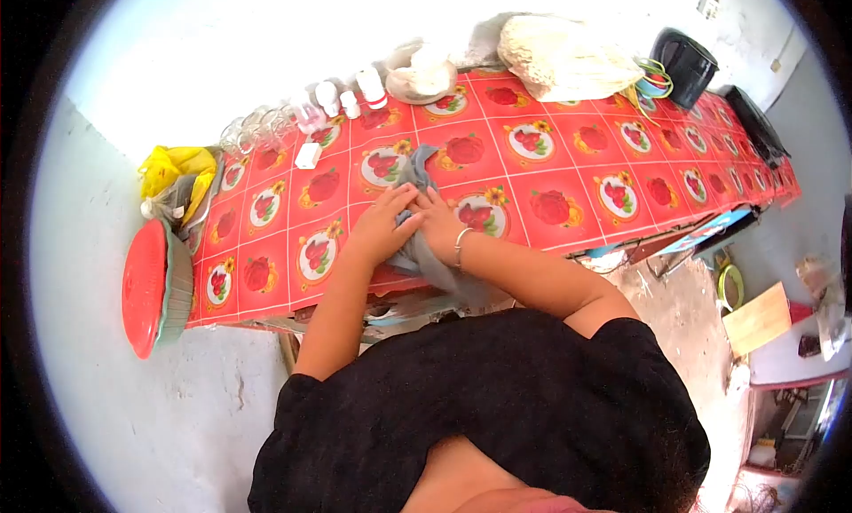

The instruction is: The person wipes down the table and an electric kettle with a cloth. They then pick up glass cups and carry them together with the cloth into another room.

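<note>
A grey cloth [423, 257] lies bunched on the red patterned tablecloth [337, 207] near the table's front edge, its lower end hanging toward my body. My left hand [386, 222] presses on the cloth from the left side. My right hand [435, 222], with a bracelet at the wrist, rests on it from the right. The fingertips of both hands meet over the cloth, and folds of it show beyond and between them. A small white box [308, 155] sits to the left, beyond my hands.
Glasses [257, 130], white bottles [371, 87] and a bowl [422, 82] line the wall side. A large pale bag [568, 56] and a black container [685, 67] stand at the back right. Red and green basins [146, 287] lean at the left end, below a yellow bag [177, 171].
</note>
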`<state>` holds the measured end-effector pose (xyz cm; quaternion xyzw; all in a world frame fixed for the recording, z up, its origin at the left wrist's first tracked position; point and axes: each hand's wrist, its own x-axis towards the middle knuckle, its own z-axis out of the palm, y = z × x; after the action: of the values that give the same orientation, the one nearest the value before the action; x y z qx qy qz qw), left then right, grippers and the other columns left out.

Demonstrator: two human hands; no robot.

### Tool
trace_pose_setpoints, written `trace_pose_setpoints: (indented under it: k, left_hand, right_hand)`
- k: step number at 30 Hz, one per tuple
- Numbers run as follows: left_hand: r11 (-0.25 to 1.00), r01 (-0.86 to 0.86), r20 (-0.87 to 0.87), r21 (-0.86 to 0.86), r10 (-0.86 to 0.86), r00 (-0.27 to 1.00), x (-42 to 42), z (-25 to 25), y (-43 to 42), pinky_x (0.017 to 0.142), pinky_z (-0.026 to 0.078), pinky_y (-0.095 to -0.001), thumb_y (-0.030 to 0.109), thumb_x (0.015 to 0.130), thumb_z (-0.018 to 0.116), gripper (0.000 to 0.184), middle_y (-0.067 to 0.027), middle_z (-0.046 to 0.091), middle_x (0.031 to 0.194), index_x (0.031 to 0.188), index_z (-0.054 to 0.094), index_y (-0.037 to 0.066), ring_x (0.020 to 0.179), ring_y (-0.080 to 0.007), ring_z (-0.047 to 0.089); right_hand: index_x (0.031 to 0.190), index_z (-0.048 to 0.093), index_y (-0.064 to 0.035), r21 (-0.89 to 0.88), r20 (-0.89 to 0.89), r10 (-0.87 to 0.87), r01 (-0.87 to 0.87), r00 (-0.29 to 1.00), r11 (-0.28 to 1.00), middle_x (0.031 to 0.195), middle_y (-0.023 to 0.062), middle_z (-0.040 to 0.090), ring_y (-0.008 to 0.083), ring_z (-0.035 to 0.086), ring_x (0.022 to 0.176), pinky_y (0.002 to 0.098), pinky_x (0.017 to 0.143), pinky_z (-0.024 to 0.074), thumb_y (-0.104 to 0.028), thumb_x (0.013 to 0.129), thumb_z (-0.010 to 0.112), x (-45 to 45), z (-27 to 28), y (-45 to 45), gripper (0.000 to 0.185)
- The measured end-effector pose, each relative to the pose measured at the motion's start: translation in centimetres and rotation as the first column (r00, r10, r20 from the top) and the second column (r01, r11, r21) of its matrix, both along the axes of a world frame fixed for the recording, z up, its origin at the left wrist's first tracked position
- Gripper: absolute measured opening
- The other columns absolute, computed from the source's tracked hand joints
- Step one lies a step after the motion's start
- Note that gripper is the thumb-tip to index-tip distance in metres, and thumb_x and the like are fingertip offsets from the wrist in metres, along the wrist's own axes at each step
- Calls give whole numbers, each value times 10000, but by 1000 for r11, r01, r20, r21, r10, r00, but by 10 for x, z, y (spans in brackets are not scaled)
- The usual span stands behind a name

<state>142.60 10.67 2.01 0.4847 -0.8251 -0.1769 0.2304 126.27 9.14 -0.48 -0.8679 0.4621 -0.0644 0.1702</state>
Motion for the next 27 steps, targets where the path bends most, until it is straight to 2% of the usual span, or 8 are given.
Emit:
trace_pose_setpoints:
  k: [2, 10, 14, 16, 18, 20, 25, 27]
  left_hand:
    - [1000, -11, -27, 4, 11, 1000, 2, -1, 5, 1071, 344, -409, 384, 893, 565, 540, -159, 458, 1393, 1325, 494, 68, 1330, -345, 375]
    - [1000, 16, -18, -14, -16, 1000, -17, 2, 10, 1070, 343, -408, 407, 885, 565, 604, -173, 402, 1435, 1382, 422, 94, 1333, -346, 370]
    - [995, 95, 61, 4, -95, 994, -47, 9, 11, 1074, 337, -417, 426, 863, 589, 686, -184, 389, 1438, 1415, 359, 90, 1332, -350, 366]
    - [986, 167, 144, -11, -164, 976, -58, -1, 5, 1089, 318, -433, 451, 826, 623, 737, -189, 390, 1433, 1411, 367, 82, 1339, -367, 348]
    - [985, 168, 216, -40, -156, 964, -68, 5, 5, 1094, 311, -436, 457, 799, 646, 770, -187, 385, 1437, 1413, 367, 86, 1345, -371, 338]
    - [986, 151, 283, -75, -124, 951, -79, 7, 2, 1099, 305, -439, 464, 771, 669, 803, -186, 380, 1441, 1415, 367, 91, 1352, -375, 327]
    - [994, 98, 272, 45, -107, 956, -99, 14, -3, 1102, 298, -447, 424, 722, 739, 738, -179, 363, 1455, 1352, 488, 134, 1362, -375, 311]
    - [995, 68, 263, 75, -86, 961, -100, 15, -6, 1101, 301, -445, 424, 707, 750, 714, -171, 355, 1464, 1328, 520, 156, 1363, -364, 314]
  right_hand:
    - [1412, 362, -28, -341, 23, 205, -185, 978, 922, 1522, 156, 228, 320, 142, 1432, 503, 1145, 153, -119, 791, 568, 0, -19, 0, 661]
    - [1346, 433, -4, -201, 91, 208, -186, 974, 962, 1481, 160, 315, 298, 237, 1407, 447, 1146, 191, -84, 775, 570, -38, 15, 13, 592]
    - [1260, 506, -11, -360, 68, 43, -15, 997, 933, 1343, 179, 494, 316, 413, 1304, 417, 1102, 300, -82, 835, 461, -100, 9, -5, 434]
    - [1175, 559, -25, -257, 90, -104, 124, 990, 958, 1256, 189, 546, 327, 454, 1250, 407, 1045, 369, -74, 826, 461, -145, 25, -9, 366]
    - [1086, 583, -26, -531, 236, -141, 249, 961, 810, 1154, 187, 584, 342, 516, 1150, 424, 971, 424, -66, 833, 448, -200, -2, -13, 290]
    - [1120, 582, -15, -352, 119, -256, 282, 959, 892, 1160, 205, 593, 367, 537, 1124, 427, 971, 422, -45, 834, 434, -256, 21, -11, 324]
    - [1121, 588, -40, -462, 247, -620, 653, 744, 600, 1103, 210, 613, 387, 578, 1038, 466, 913, 450, -79, 861, 405, -378, 20, -11, 320]
    - [1119, 590, -38, -298, 226, -792, 814, 567, 498, 1101, 208, 614, 389, 576, 1043, 477, 918, 442, -97, 852, 410, -435, -8, -27, 327]
